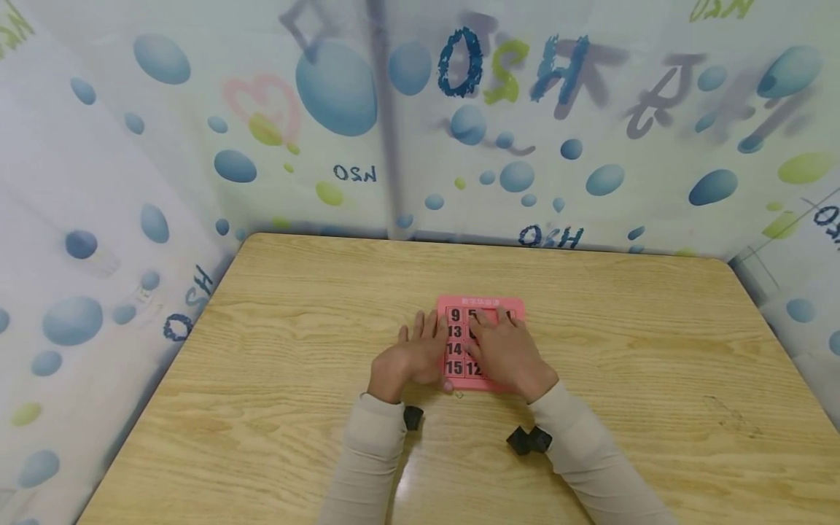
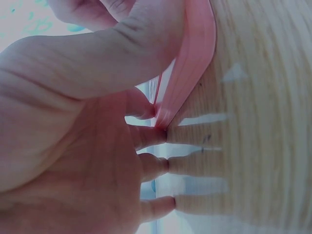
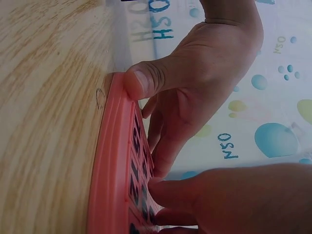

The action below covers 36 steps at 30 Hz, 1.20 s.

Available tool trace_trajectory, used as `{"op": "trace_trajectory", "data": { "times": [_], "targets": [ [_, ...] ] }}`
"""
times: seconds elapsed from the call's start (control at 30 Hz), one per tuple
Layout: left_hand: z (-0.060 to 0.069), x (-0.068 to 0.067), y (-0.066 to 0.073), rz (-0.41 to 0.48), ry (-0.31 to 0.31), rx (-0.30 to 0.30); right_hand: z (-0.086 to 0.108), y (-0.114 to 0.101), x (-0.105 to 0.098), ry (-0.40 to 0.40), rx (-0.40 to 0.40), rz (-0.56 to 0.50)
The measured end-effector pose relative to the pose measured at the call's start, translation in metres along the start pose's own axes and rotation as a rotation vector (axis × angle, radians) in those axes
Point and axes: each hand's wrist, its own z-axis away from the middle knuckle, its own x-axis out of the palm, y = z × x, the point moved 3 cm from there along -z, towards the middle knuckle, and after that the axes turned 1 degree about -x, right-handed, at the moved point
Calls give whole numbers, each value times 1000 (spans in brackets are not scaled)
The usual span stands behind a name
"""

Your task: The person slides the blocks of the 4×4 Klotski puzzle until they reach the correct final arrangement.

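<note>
A pink sliding number puzzle (image 1: 454, 368) with black-numbered tiles lies flat on the wooden table. Along its left side rests my left hand (image 1: 413, 357), fingers spread and mostly straight. In the right wrist view, that hand's thumb (image 3: 141, 83) touches the near corner of the pink frame (image 3: 109, 161). Several left fingertips (image 2: 161, 207) touch the table beside the frame in the left wrist view. Over the puzzle's right part lies my right hand (image 1: 508, 354), its extended fingers touching the tiles. It covers many of the numbers; 9, 13, 14 and 15 show in the left column.
The wooden table (image 1: 295, 313) stretches around the puzzle on all sides. Patterned curtains (image 1: 420, 153) with blue drops stand behind its far edge and at both sides. Small black blocks (image 1: 528, 440) sit by the sleeve cuffs.
</note>
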Motion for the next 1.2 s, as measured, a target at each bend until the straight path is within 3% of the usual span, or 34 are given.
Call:
{"op": "trace_trajectory", "data": {
  "times": [0.93,1.2],
  "targets": [
    [-1,-1,1,-13,-3,3,1,-3,1,-9,-1,-11],
    [-1,1,0,8,5,5,5,11,-10,18,-3,-5]
  ]
}}
